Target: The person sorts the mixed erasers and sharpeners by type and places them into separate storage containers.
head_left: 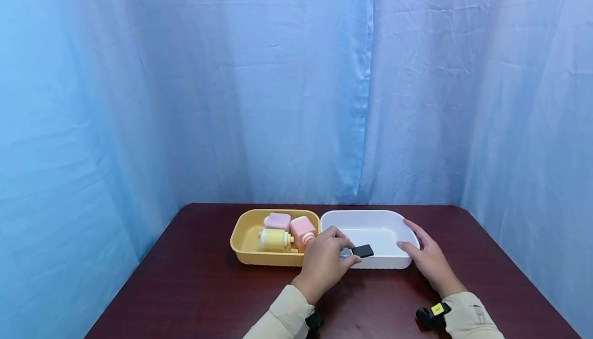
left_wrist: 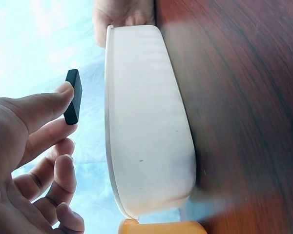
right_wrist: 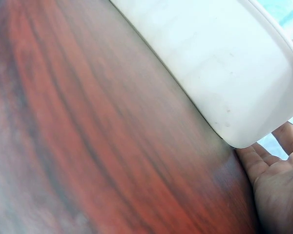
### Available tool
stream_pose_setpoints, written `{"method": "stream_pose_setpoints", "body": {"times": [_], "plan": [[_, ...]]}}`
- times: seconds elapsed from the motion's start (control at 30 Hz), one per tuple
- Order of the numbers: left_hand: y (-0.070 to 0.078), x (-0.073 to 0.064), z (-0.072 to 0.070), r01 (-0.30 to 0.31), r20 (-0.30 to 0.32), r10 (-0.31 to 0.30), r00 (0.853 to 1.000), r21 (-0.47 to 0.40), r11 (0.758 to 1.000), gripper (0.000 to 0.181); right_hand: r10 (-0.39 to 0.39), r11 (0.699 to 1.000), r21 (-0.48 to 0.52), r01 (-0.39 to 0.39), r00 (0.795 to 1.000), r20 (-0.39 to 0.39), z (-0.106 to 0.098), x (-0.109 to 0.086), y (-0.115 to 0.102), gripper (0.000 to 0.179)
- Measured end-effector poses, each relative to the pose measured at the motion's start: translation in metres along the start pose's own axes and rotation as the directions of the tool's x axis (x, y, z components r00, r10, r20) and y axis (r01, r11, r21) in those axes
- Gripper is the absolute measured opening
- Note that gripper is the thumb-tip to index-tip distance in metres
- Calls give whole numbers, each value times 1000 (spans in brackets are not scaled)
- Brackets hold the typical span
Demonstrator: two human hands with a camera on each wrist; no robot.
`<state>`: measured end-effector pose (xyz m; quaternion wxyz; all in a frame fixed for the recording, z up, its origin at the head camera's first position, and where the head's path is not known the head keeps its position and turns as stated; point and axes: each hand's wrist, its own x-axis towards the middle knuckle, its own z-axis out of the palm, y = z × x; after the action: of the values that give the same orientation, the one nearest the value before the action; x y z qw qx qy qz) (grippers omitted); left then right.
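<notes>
My left hand (head_left: 324, 259) pinches a small flat black rectangular block (head_left: 363, 251) between thumb and fingertips. In the left wrist view the block (left_wrist: 73, 96) appears edge-on, with the other fingers loosely curled below it; its exact kind I cannot tell. It is held above the near side of a white plastic tray (head_left: 386, 263). At the tray's right end, my right hand (head_left: 433, 264) holds the rim, thumb over the edge and fingers along the outer wall. In the right wrist view, the fingers (right_wrist: 256, 161) reach around the tray's lower corner.
A yellow tray (head_left: 245, 257) stands against the white one's left side. Inside lie a yellow bottle (head_left: 274, 240), a pink bottle (head_left: 302, 227) and a lilac block-like item (head_left: 278, 220). Both trays stand on a dark red-brown table (head_left: 194, 287), with blue curtains (head_left: 296, 97) around it.
</notes>
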<state>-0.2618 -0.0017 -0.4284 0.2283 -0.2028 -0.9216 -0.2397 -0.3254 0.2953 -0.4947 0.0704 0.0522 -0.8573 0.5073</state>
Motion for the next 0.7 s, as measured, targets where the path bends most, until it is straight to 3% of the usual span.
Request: {"method": "stream_pose_setpoints", "body": {"times": [0.33, 0.57, 0.7], "plan": [[-6, 0, 3, 10, -38, -9, 999, 38, 999, 28, 1, 1000, -11, -1, 1000, -3, 4, -3, 0, 75], [-8, 7, 2, 67, -20, -67, 998, 19, 998, 29, -12, 1000, -1, 12, 1000, -6, 2, 0, -2, 75], [-8, 10, 2, 44, -33, -43, 999, 26, 999, 29, -7, 1000, 4, 7, 1000, -6, -1, -1, 0, 75]]}}
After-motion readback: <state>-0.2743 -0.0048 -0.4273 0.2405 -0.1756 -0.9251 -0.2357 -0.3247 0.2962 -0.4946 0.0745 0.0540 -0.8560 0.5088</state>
